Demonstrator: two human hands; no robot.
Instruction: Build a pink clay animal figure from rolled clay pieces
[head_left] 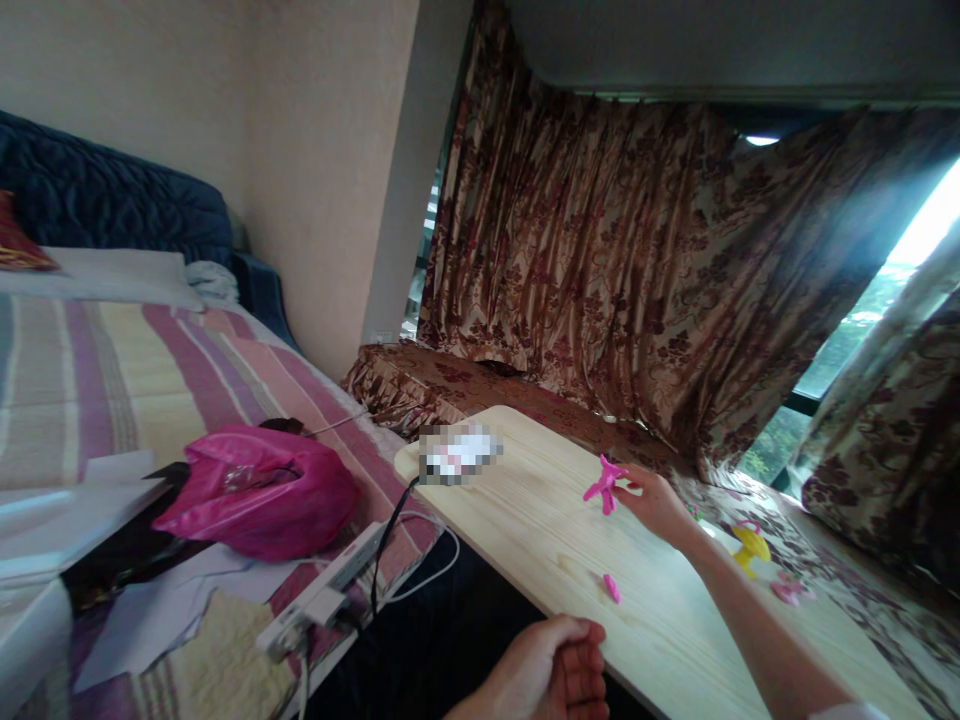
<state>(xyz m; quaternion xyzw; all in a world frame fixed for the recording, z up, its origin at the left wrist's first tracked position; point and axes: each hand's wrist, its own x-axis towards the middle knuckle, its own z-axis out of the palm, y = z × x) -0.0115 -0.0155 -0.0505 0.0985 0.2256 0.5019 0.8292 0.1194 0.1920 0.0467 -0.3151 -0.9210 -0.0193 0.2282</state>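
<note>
My right hand (649, 500) pinches a bright pink figure (606, 486) with several short limbs, held over the pale wooden table (540, 510). Its material is hard to make out. A small elongated pink piece (612, 588) lies on the tabletop, nearer to me. My left hand (551, 670) is at the table's near edge, fingers loosely curled and nothing visible in it. Beyond my right forearm are a yellow item (751, 548) and a pink flower-like piece (789, 588).
A blurred-out white object (459, 452) sits at the table's far left corner, near a black cable (386, 545). On the striped bed (112, 360) at left lie a pink plastic bag (262, 495), papers and a power strip (322, 600). Patterned curtains (600, 250) hang behind.
</note>
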